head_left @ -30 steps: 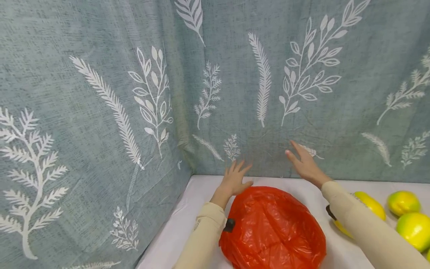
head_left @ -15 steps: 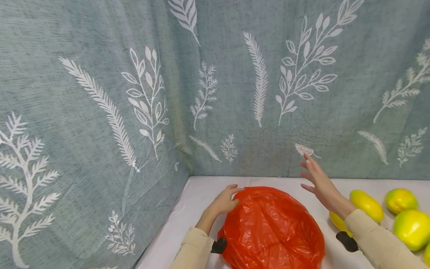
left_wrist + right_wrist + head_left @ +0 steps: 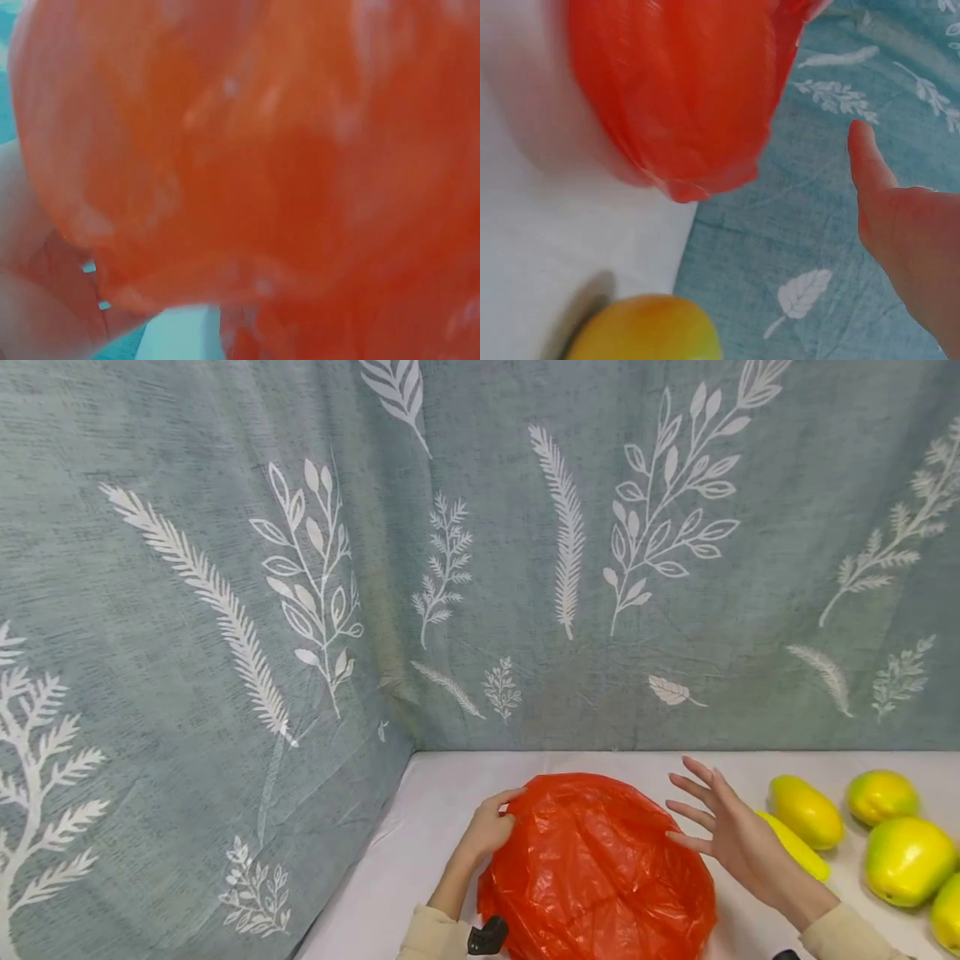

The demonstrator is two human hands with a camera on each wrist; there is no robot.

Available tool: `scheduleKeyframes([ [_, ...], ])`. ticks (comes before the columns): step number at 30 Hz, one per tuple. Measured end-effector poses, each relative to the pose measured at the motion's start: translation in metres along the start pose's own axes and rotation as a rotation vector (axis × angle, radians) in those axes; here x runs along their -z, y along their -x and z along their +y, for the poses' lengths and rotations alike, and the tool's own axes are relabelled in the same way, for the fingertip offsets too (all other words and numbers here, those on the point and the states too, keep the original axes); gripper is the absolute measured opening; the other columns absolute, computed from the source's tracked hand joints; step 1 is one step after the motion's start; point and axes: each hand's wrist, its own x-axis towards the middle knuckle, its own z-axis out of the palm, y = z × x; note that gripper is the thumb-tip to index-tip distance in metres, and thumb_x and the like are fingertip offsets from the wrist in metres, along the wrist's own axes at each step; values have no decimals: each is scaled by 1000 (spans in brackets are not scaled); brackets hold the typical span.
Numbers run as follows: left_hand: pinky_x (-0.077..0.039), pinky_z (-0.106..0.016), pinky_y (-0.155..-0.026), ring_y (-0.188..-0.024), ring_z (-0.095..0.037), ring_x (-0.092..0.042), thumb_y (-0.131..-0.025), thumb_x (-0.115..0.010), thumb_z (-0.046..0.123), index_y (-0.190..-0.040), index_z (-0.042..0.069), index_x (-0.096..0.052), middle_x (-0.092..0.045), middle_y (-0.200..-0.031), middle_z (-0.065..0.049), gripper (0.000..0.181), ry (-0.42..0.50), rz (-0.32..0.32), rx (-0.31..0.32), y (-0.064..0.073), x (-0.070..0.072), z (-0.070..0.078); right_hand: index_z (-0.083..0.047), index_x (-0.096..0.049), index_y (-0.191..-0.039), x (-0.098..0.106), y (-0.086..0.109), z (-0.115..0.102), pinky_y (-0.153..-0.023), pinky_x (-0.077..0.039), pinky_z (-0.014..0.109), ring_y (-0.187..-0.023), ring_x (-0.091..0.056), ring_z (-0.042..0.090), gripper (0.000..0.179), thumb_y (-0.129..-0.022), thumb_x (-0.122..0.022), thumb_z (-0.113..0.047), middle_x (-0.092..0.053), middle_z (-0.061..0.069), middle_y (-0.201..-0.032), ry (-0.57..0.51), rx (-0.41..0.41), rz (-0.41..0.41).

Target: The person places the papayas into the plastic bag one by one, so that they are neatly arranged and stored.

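Observation:
A red plastic bag (image 3: 600, 868), its mouth spread wide and round, sits on the white table in the head view. My left hand (image 3: 487, 831) grips the bag's left rim, fingers curled at the edge. In the left wrist view the red plastic fills most of the picture, and part of the left hand (image 3: 37, 300) shows at its lower left. To the bag's right, my right hand (image 3: 738, 835) holds nothing, its fingers spread towards the bag. The right wrist view shows this hand (image 3: 907, 232) apart from the bag (image 3: 682, 97).
Several yellow-green mangoes (image 3: 909, 862) lie on the table to the right, one (image 3: 806, 812) just beyond my right hand. Beside it is a long yellow item (image 3: 798, 852), partly hidden by that hand. A green leaf-patterned cloth (image 3: 480, 568) hangs behind and to the left.
My left hand has come down from above the bag's far left side and curled onto its rim. The right hand has drawn back and lower on the right. The view has turned slightly right.

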Motion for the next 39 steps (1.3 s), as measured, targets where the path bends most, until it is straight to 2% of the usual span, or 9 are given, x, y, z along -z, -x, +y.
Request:
scheduleKeyframes([
  [3, -48, -45, -84, -99, -31, -53, -84, -41, -6, -133, -2, -52, -51, -130, -24, 50, 72, 16, 42, 2, -2, 0, -15, 2, -153, 2, 11, 6, -94, -46, 46, -114, -54, 9, 60, -104, -17, -42, -45, -15, -132, -86, 7, -31],
  [6, -43, -48, -91, -108, -33, -49, -84, -40, -6, -133, -4, -51, -48, -134, -25, 50, 99, 39, 79, 3, -1, -2, -18, -4, -153, 2, 18, 11, -95, -45, 45, -116, -53, 11, 55, -104, -17, -40, -50, -16, -130, -180, 25, -78],
  [8, -40, -48, -93, -109, -33, -47, -85, -39, -6, -133, -4, -52, -46, -136, -25, 49, 113, 41, 110, 3, -3, -3, -21, -8, -153, 7, 24, 12, -96, -45, 46, -118, -52, 12, 52, -105, -16, -39, -50, -15, -131, -241, 28, -102],
  [10, -38, -48, -97, -112, -33, -45, -86, -38, -5, -132, -6, -52, -45, -137, -26, 48, 132, 29, 128, 2, -8, -5, -25, -19, -151, 13, 31, 13, -97, -43, 47, -120, -51, 15, 48, -105, -14, -37, -51, -11, -133, -328, 45, -142],
  [15, -32, -54, -104, -124, -37, -40, -89, -38, -3, -134, -5, -49, -42, -140, -25, 46, 159, 5, 153, -1, -16, -7, -22, -44, -141, 30, 40, 15, -102, -36, 52, -126, -47, 25, 52, -105, -8, -33, -50, 1, -137, -635, 92, -273],
  [19, -29, -55, -105, -127, -40, -38, -89, -39, -4, -135, -5, -48, -42, -139, -27, 47, 137, 22, 139, -5, -16, -6, -18, -44, -142, 36, 40, 18, -105, -28, 55, -129, -42, 30, 57, -104, -5, -34, -47, 8, -140, -801, 107, -342],
  [26, -30, -56, -105, -124, -41, -40, -84, -39, -10, -137, -6, -44, -42, -138, -27, 54, 129, 23, 124, -5, -21, -9, -17, -44, -142, 49, 41, 16, -106, -27, 56, -129, -41, 32, 56, -103, -8, -34, -45, 10, -140, -854, 104, -308],
  [32, -31, -58, -104, -124, -40, -40, -80, -39, -13, -139, -4, -42, -40, -140, -26, 60, 109, 18, 145, -2, -22, -13, -12, -39, -144, 63, 44, 7, -106, -22, 59, -130, -38, 38, 56, -103, -7, -34, -41, 16, -142, -926, 161, -332],
  [39, -34, -57, -102, -120, -40, -43, -81, -41, -15, -139, -2, -42, -42, -139, -25, 60, 81, 36, 173, -2, -25, -12, -13, -41, -142, 79, 55, -5, -104, -30, 58, -127, -42, 37, 51, -104, -12, -32, -46, 15, -138, -919, 185, -231],
])
